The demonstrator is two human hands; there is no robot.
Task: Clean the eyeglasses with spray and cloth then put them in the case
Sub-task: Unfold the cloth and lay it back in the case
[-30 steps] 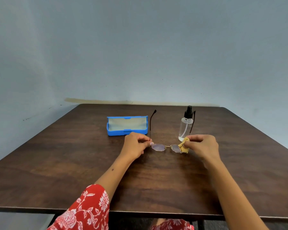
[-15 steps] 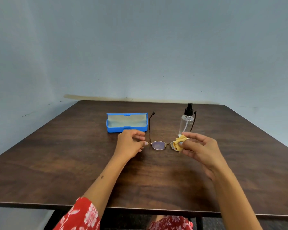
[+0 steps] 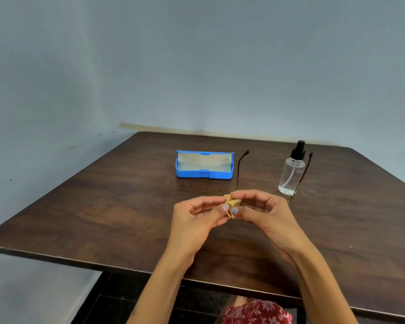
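Together, the left hand [image 3: 197,218] and right hand [image 3: 264,213] pinch a folded tan cloth [image 3: 232,204] at their fingertips, each grip closed on it. Behind them the eyeglasses [image 3: 240,169] rest on the desk [image 3: 103,206], lenses hidden, between the open blue case [image 3: 204,175] and the spray bottle [image 3: 291,174].

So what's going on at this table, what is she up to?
A person is cleaning eyeglasses. Both hands, left hand and right hand, pinch a small yellow cloth over the lenses, which the hands hide. The spray bottle stands to the right, and the blue case lies open, waiting.
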